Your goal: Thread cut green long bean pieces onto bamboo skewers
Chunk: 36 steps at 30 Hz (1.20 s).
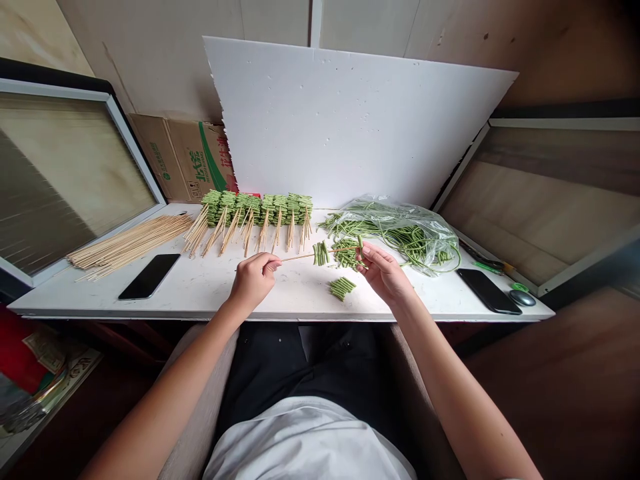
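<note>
My left hand (pixel 254 280) is closed around the blunt end of a wooden skewer (pixel 299 257), which points to the right over the table. Several short green bean pieces (pixel 321 253) are threaded crosswise along its middle. At the skewer's tip, my right hand (pixel 383 270) pinches one more green bean piece (pixel 360 244) between thumb and fingers. Behind and below the skewer lies a heap of cut green beans (pixel 345 257). Closer to the table's front edge, a small row of cut pieces (pixel 343 288) rests on the white surface.
Finished bean skewers (pixel 257 208) are stacked at the back, sticks facing me. Bare skewers (pixel 133 243) lie at left beside a phone (pixel 150 277). Long beans in a clear plastic bag (pixel 410 230) sit at right, near another dark phone (pixel 487 291). A white board (pixel 350 127) stands behind.
</note>
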Tool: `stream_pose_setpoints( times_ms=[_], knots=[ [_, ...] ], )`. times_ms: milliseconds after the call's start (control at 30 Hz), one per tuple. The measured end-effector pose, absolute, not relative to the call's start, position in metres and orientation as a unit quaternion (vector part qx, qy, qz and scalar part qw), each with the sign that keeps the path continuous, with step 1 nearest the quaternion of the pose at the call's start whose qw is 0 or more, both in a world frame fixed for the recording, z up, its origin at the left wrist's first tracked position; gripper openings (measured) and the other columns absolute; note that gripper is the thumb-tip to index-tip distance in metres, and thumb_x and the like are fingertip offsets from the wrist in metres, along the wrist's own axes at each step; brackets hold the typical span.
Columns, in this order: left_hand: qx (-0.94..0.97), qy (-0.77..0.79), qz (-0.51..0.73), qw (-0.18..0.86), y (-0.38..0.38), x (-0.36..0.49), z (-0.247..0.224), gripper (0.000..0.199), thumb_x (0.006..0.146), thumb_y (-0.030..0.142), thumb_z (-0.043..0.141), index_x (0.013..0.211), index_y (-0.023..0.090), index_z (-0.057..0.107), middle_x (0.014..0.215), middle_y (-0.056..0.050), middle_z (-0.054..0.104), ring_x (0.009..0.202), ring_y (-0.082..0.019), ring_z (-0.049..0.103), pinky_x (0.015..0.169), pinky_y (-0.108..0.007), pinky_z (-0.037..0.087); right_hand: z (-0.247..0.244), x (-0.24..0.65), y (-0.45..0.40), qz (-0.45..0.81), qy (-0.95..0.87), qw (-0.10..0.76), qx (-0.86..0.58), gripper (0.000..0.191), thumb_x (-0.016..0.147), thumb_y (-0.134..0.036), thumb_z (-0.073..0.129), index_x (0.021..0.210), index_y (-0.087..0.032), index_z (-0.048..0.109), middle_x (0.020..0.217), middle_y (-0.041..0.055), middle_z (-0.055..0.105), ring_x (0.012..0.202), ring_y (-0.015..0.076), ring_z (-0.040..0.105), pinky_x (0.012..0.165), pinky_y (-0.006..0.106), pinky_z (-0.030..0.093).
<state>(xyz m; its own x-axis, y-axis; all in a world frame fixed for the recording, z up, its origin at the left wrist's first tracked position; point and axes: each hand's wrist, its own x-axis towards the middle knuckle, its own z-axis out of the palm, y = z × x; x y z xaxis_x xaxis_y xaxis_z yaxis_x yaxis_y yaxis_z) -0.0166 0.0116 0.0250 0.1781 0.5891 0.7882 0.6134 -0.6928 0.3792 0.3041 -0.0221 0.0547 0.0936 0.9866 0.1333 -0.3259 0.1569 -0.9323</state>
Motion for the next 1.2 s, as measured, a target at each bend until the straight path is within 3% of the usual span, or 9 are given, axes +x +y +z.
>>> stream_pose_setpoints(
  times_ms=[567, 967, 1200],
  knots=[
    [-0.764, -0.400, -0.505, 0.015, 0.0103, -0.0160, 0.0260, 0.023, 0.092, 0.010, 0.055, 0.084, 0.020, 0.074, 0.081, -0.003, 0.079, 0.075, -0.019, 0.074, 0.069, -0.028, 0.055, 0.0556, 0.3037, -0.0216, 0.509, -0.405, 0.650, -0.393, 0.033, 0.060, -0.036, 0.101, 0.086, -0.028, 0.084, 0.085, 0.0006, 0.075, 0.081, 0.0162, 0.062, 0.064, 0.029, 0.050],
    [-0.766, -0.400, -0.501, 0.044, 0.0081, -0.0172, 0.0281, 0.025, 0.091, 0.007, 0.053, 0.083, 0.021, 0.073, 0.084, -0.004, 0.080, 0.079, -0.020, 0.075, 0.070, -0.027, 0.056, 0.0496, 0.3052, -0.0182, 0.494, -0.417, 0.647, -0.404, 0.033, 0.057, -0.036, 0.102, 0.084, -0.027, 0.084, 0.078, -0.0002, 0.073, 0.065, 0.0137, 0.053, 0.065, 0.033, 0.051],
    [-0.757, -0.395, -0.519, 0.029, 0.0085, -0.0153, 0.0285, 0.023, 0.091, 0.008, 0.054, 0.083, 0.020, 0.073, 0.082, -0.004, 0.079, 0.075, -0.020, 0.075, 0.068, -0.028, 0.055, 0.0501, 0.2967, -0.0231, 0.513, -0.429, 0.634, -0.389, 0.028, 0.073, -0.048, 0.092, 0.089, -0.028, 0.080, 0.091, 0.0025, 0.072, 0.085, 0.0188, 0.063, 0.070, 0.032, 0.051]
  ],
)
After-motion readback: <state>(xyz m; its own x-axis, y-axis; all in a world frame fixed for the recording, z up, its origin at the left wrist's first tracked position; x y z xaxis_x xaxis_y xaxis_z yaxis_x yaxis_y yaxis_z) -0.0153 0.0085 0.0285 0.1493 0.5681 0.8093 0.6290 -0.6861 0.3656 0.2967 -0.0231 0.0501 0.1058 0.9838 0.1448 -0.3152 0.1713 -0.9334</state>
